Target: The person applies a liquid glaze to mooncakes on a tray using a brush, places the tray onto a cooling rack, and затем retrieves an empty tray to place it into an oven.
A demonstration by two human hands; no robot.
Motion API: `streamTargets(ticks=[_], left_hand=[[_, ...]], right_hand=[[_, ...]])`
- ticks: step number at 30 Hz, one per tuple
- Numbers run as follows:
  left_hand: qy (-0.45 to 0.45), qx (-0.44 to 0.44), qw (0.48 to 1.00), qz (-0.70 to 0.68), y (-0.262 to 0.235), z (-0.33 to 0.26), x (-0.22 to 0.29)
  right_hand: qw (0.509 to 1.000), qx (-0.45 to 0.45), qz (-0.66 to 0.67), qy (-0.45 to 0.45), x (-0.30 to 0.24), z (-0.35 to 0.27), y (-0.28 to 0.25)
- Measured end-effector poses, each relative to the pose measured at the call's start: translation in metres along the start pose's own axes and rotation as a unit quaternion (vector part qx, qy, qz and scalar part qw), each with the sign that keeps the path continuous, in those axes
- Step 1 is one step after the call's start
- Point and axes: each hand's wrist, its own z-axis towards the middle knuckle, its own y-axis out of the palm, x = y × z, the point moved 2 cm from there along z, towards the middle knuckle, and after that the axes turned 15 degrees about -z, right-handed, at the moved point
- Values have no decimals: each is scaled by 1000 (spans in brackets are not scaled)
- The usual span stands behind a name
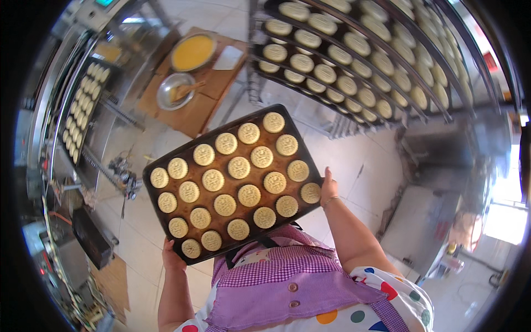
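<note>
A dark baking tray (217,181) is held up in front of me, tilted so that its right end sits farther away. Rows of round, pale pastries with stamped tops, such as this pastry (239,167), lie spaced out on it. My left hand (173,257) grips the near left corner, thumb on the rim. At the right edge my right hand (329,187) holds the tray, its thumb pointing up beside the rim. The fingers of both hands are mostly hidden under the tray.
A tall rack (338,126) loaded with pastry trays stands ahead on the right. Ahead left, a brown board (207,115) carries a bowl of yellow liquid (193,52) and a metal bowl (167,99) with a brush. Another pastry tray (84,105) rests in the machine at left.
</note>
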Motion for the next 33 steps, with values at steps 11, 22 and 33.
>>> streamTargets(ticks=[11, 22, 33], left_hand=[[-106, -5, 974, 201, 97, 187, -139], [-106, -39, 943, 314, 245, 421, -197], [-45, 150, 957, 244, 326, 456, -253]], right_hand=[[965, 132, 195, 118, 110, 101, -132], [931, 7, 340, 131, 51, 214, -87], [806, -90, 580, 82, -61, 241, -9]])
